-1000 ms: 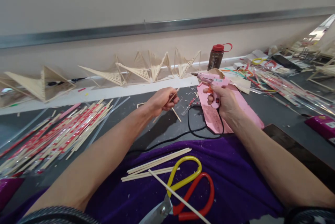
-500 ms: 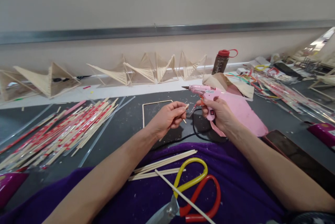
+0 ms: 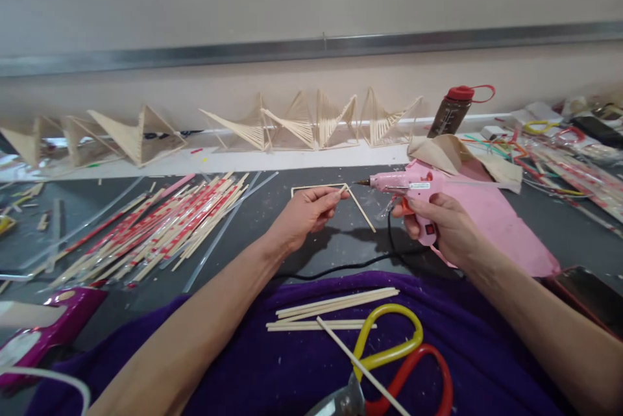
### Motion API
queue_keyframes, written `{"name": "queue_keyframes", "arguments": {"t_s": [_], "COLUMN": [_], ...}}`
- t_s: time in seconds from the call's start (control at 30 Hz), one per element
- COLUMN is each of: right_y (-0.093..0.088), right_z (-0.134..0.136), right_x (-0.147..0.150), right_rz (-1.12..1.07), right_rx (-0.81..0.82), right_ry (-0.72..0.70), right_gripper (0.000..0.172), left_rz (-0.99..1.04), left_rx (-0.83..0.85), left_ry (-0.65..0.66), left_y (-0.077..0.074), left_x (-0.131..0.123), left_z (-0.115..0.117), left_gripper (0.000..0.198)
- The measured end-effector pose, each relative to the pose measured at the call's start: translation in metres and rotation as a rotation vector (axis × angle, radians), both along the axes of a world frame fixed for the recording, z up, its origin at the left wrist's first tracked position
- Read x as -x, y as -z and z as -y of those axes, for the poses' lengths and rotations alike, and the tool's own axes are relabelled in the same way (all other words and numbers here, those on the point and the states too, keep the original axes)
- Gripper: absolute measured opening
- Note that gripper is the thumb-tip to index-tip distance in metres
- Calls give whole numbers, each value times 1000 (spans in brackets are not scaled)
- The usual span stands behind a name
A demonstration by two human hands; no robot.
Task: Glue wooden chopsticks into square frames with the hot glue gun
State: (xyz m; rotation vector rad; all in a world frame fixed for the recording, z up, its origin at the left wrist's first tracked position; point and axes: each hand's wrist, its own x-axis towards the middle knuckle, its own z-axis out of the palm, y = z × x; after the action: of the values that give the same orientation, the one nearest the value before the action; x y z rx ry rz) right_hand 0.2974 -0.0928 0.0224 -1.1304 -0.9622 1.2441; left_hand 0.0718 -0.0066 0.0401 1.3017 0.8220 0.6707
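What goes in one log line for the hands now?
left hand: pinching wooden stick | right hand: gripping pink glue gun | nozzle: toward left hand | scissors: on purple cloth

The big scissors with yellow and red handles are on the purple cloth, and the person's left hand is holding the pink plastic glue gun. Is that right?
Not quite. The pink plastic glue gun is in the person's right hand, not the left hand, as the head view shows. The big scissors with yellow and red handles are on the purple cloth.
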Motion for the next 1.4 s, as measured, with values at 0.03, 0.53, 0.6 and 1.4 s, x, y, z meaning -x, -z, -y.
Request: {"name": "queue_keyframes", "arguments": {"t_s": [0.03,0.53,0.6,1.4], "right_y": [1,8,8,23], "right_z": [1,-1,1,-45], "right_x": [1,26,28,-51], "right_rz": [11,-65,-39,520], "right_rx": [1,-26,-27,-139], "right_ry": [-12,60,60,587], "right_gripper": [23,22,21,18], "left_rz": [6,-78,-95,-151], "left_rx": [3,-21,-39,12], "left_ry": [5,222,216,192], "left_y": [1,14,16,21], "left_x": [2,-21,-23,-30], "left_z": [-1,35,39,45], "left_gripper": [30,33,34,32]}}
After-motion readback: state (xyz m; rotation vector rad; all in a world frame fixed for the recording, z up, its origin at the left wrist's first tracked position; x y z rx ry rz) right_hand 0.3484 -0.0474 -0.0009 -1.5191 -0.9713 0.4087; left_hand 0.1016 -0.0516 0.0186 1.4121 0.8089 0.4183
